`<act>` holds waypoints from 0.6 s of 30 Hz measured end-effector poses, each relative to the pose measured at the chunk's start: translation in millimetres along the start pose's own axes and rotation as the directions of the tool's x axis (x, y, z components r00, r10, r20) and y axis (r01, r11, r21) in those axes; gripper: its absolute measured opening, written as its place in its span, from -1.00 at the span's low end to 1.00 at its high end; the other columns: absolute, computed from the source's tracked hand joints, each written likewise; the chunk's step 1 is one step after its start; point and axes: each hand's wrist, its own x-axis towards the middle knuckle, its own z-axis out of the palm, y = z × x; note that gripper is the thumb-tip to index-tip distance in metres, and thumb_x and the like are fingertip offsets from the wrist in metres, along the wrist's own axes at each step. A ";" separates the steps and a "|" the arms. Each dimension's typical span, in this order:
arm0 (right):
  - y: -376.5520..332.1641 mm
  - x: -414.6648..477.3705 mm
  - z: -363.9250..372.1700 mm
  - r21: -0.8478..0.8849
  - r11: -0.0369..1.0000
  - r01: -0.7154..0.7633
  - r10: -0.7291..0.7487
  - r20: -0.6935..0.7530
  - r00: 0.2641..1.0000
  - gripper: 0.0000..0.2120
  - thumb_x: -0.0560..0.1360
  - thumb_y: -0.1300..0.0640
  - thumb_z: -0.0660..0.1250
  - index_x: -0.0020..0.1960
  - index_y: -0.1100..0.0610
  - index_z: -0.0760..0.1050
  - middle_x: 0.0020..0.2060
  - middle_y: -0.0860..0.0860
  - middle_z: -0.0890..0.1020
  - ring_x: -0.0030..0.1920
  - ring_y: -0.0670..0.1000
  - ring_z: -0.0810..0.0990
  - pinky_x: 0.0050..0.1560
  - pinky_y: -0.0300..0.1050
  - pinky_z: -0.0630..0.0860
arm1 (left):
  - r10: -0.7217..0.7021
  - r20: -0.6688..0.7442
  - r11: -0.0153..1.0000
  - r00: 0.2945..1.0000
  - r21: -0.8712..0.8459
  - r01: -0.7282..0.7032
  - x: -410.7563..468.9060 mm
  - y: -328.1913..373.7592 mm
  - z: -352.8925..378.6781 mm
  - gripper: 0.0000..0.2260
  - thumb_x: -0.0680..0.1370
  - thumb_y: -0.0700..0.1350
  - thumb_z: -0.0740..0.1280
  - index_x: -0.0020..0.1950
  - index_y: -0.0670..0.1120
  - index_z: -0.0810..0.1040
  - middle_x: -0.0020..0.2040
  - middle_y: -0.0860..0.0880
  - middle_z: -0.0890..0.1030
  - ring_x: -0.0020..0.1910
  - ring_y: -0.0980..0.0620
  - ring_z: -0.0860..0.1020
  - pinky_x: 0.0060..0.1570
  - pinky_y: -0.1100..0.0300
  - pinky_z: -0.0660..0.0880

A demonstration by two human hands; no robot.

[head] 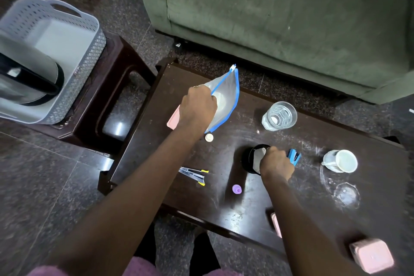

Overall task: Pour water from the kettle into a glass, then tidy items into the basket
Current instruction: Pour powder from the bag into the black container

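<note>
The steel kettle (26, 80) with its black handle lies inside the grey perforated basket (89, 56) on a dark stool at the left. A glass (279, 115) holding water stands on the dark table (224, 186). My left hand (198, 107) grips a clear zip pouch with blue edging (226, 98), lifted off the table's far left. My right hand (276, 163) is closed over a blue stapler-like item (294, 156), beside a black kettle base (252, 161) with a white part.
A white mug (341, 161), a purple cap (236, 189), a white cap (209, 137), a metal stapler (193, 175), pink containers (371, 255) and a pink lid (173, 120) lie on the table. A green sofa (291, 18) stands behind.
</note>
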 end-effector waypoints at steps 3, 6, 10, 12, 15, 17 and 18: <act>3.5 -2.0 3.4 -0.026 0.999 0.021 -0.021 0.012 1.000 -0.76 0.55 0.29 0.16 0.19 0.19 0.45 0.11 0.14 0.59 0.08 0.19 0.62 -0.02 0.00 0.52 | -0.015 -0.004 1.000 1.000 0.002 0.015 2.2 -3.9 -4.2 -0.81 0.54 -0.18 0.14 -0.11 -0.24 0.50 -0.04 -0.22 0.56 -0.08 -0.24 0.53 -0.20 0.09 0.35; 8.6 -1.6 3.2 0.015 1.000 0.015 -0.015 0.004 1.000 -0.79 0.56 0.13 0.23 0.15 0.18 0.48 0.08 0.12 0.61 0.08 0.19 0.62 -0.04 -0.03 0.50 | -0.008 -0.004 1.000 1.000 -0.001 0.008 3.8 -6.2 -9.6 -0.81 0.53 -0.19 0.14 -0.09 -0.24 0.50 -0.04 -0.23 0.55 -0.10 -0.24 0.50 -0.20 0.08 0.33; 4.2 -2.9 -11.4 0.191 0.980 -0.047 0.069 -0.106 0.992 -0.72 0.54 -0.01 0.25 0.03 0.20 0.53 -0.04 0.21 0.65 0.02 0.26 0.62 -0.06 0.02 0.48 | -0.007 0.000 1.000 1.000 -0.007 0.007 5.7 -9.5 -16.8 -0.78 0.53 -0.18 0.15 0.04 -0.19 0.55 0.02 -0.22 0.56 -0.03 -0.26 0.52 -0.18 0.08 0.33; -4.9 -3.5 -25.4 0.261 0.965 -0.017 0.067 -0.185 0.981 -0.66 0.54 -0.06 0.25 -0.02 0.23 0.53 -0.09 0.26 0.65 -0.03 0.30 0.62 -0.09 0.03 0.49 | -0.003 0.010 1.000 1.000 -0.010 0.003 7.8 -11.8 -21.5 -0.75 0.54 -0.16 0.16 0.12 -0.13 0.56 0.05 -0.20 0.56 0.01 -0.26 0.53 -0.15 0.08 0.35; -30.1 0.0 -55.4 0.354 0.925 0.138 -0.049 -0.249 0.967 -0.61 0.51 -0.11 0.29 -0.01 0.23 0.57 -0.12 0.28 0.66 -0.06 0.30 0.62 -0.08 0.05 0.51 | 0.015 0.022 1.000 1.000 0.009 -0.016 12.6 -17.2 -33.3 -0.74 0.54 -0.16 0.15 0.15 -0.09 0.55 0.07 -0.20 0.55 0.04 -0.27 0.53 -0.10 0.04 0.41; -52.1 6.5 -76.7 0.497 0.818 0.289 -0.170 -0.271 0.947 -0.70 0.49 -0.03 0.36 0.03 0.21 0.60 -0.08 0.24 0.68 -0.03 0.23 0.63 -0.03 0.01 0.52 | 0.054 0.026 0.997 0.998 0.049 -0.055 16.6 -21.1 -42.5 -0.76 0.56 -0.13 0.15 0.14 -0.08 0.54 0.09 -0.20 0.54 0.07 -0.27 0.53 -0.04 0.01 0.44; -64.5 9.5 -86.9 0.567 0.745 0.352 -0.226 -0.281 0.933 -0.72 0.47 0.04 0.40 0.07 0.21 0.60 -0.04 0.22 0.69 -0.01 0.16 0.65 0.00 -0.06 0.50 | 0.073 0.027 0.995 0.997 0.063 -0.074 18.9 -24.0 -48.0 -0.77 0.58 -0.11 0.15 0.14 -0.08 0.54 0.10 -0.20 0.52 0.08 -0.27 0.52 -0.03 0.00 0.44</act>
